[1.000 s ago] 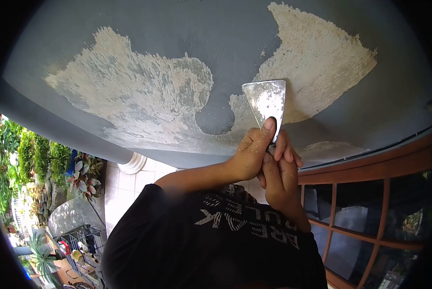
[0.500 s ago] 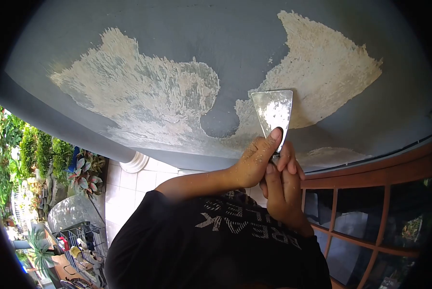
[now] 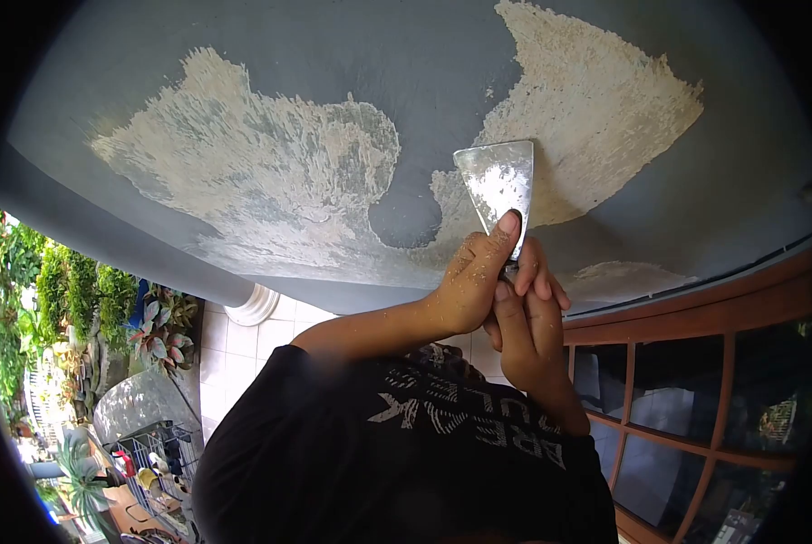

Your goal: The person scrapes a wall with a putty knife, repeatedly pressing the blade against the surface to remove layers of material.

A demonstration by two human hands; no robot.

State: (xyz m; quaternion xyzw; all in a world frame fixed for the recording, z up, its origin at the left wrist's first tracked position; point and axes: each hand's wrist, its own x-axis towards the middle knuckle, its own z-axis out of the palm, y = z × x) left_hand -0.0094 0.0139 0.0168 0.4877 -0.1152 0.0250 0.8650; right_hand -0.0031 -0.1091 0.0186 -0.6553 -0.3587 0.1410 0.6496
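both hands are clamped together on one tool overhead. the right hand (image 3: 531, 340) is wrapped in a fist round the handle of a wide-bladed steel scraper (image 3: 497, 177); the handle itself is hidden inside the fingers. the left hand (image 3: 469, 286) closes over the same handle from the left side, with one finger (image 3: 506, 227) stretched up flat along the lower blade, pressing on it. pale dust speckles the back of the left hand.

the blade rises straight out of the grip, tilted slightly left, and its broad top edge meets the blue-grey painted ceiling (image 3: 406, 72). that edge sits at the border of a rough cream patch of bare plaster (image 3: 596, 109), which spreads up and to the right of the grip. just left of the blade, a small rounded island of grey paint (image 3: 406, 222) is left between that patch and a larger streaky scraped patch (image 3: 261, 172) well to the left of the grip. a smaller bare patch (image 3: 623, 276) lies to the right of the hands.

below the grip is the person's black printed t-shirt (image 3: 333, 453). lower right of it runs a brown wooden window frame with dark panes (image 3: 696, 317); far lower left stand green potted plants (image 3: 71, 299).
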